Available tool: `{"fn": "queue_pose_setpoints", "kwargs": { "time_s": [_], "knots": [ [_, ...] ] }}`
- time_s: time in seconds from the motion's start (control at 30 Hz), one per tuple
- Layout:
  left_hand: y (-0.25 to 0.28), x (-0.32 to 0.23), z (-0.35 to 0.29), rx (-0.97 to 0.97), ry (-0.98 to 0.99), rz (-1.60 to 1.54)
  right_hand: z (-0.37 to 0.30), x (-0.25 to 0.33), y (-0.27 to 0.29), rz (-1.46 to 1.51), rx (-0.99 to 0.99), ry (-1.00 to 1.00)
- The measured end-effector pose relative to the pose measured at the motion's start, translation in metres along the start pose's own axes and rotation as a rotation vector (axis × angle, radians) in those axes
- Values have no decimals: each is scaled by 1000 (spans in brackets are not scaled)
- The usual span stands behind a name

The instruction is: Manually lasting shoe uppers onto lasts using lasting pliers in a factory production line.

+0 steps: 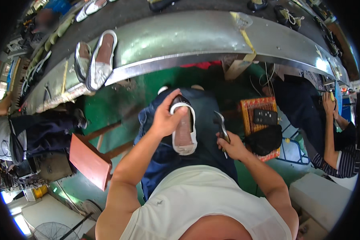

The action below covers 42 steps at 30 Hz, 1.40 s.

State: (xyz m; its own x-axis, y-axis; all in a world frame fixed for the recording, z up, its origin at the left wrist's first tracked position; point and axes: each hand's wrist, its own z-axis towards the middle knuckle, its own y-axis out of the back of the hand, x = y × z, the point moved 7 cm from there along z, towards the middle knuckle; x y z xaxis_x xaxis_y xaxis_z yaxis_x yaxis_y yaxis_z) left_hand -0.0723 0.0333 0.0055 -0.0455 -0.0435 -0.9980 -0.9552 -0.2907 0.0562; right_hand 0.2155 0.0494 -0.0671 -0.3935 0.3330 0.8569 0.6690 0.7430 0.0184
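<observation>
Over my lap, my left hand (169,116) grips a shoe (184,134) by its dark toe end. The shoe's brown sole side faces up, framed by a white edge, and its pale heel end points toward me. My thumb presses on the sole near the toe. To its right, my right hand (233,147) is closed round the handle of a hook-headed metal tool (221,122). The tool's curved head points away from me, apart from the shoe. Fingers cover part of its handle, so its exact kind is unclear.
Ahead runs a metal-edged bench (168,38) with a pair of similar shoes (102,60) at its left. A woven-topped stool (248,120) at right carries a black cap (265,141) and a black case (265,117). A reddish stool (90,160) stands left. Co-workers sit on both sides.
</observation>
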Motion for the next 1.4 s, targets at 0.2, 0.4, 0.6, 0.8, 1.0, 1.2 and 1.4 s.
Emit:
{"fn": "queue_pose_setpoints", "kwargs": {
  "time_s": [0.2, 0.4, 0.6, 0.8, 1.0, 1.2, 1.4],
  "knots": [
    [1, 78, -20, 96, 216, -258, 7, 69, -42, -265, 179, 103],
    [-1, 61, -24, 223, 385, -307, 43, 82, -61, -63, 291, 13],
    [6, 85, -18, 140, 362, -365, 59, 78, -61, -608, 152, 185],
    [20, 58, -16, 77, 244, -492, 26, 106, -44, -477, 246, 281],
    [-11, -28, -67, 249, -435, 283, 23, 124, -45, -255, -44, 607],
    [-31, 5, -93, 269, -370, 231, 37, 125, -73, -117, 50, 802],
    [-34, 2, -86, 309, -342, 273, 46, 125, -68, -134, 25, 773]
  ]
}}
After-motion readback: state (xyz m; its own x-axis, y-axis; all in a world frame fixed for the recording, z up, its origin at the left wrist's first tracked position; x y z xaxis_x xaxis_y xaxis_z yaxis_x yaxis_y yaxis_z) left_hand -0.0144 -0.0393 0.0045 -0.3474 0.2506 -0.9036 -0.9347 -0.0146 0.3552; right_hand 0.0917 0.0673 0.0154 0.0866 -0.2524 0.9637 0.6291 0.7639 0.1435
